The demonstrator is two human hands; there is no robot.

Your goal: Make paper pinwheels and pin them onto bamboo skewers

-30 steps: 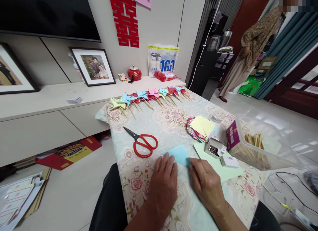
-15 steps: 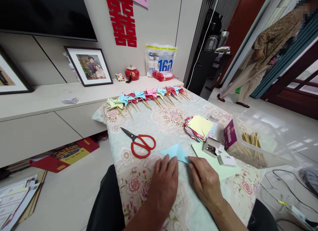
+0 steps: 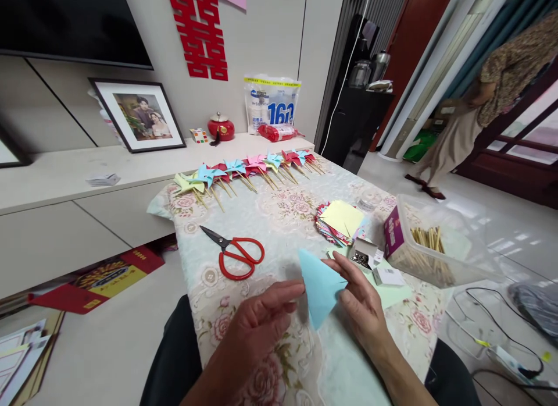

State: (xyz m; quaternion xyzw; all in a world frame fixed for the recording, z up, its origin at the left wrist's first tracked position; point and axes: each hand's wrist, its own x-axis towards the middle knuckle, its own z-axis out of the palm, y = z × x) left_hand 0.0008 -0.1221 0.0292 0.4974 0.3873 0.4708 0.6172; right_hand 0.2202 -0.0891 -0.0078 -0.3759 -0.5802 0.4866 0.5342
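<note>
A light blue sheet of paper (image 3: 321, 289), folded into a triangle with a slit at its right corner, is raised above the table in front of me. My right hand (image 3: 364, 304) pinches it by that corner between thumb and fingers. My left hand (image 3: 265, 316) has its fingers stretched toward the paper's left edge, the index fingertip at or touching it. Red-handled scissors (image 3: 239, 257) lie beyond my left hand. Past my right hand are an open small box of metal pins (image 3: 361, 258), a closed white box (image 3: 389, 277) and pale green paper (image 3: 400, 296).
A stack of cut paper squares (image 3: 344, 217) lies near a clear plastic tub (image 3: 466, 263) holding sticks (image 3: 429, 239). Finished paper pinwheels (image 3: 235, 166) line the table's far edge. A person (image 3: 483, 103) stands at the right; cables (image 3: 501, 313) run along the floor.
The blue paper has come up off the table and turned to face me, with my right hand gripping it. My left hand has lifted from lying flat on it. The person has moved right.
</note>
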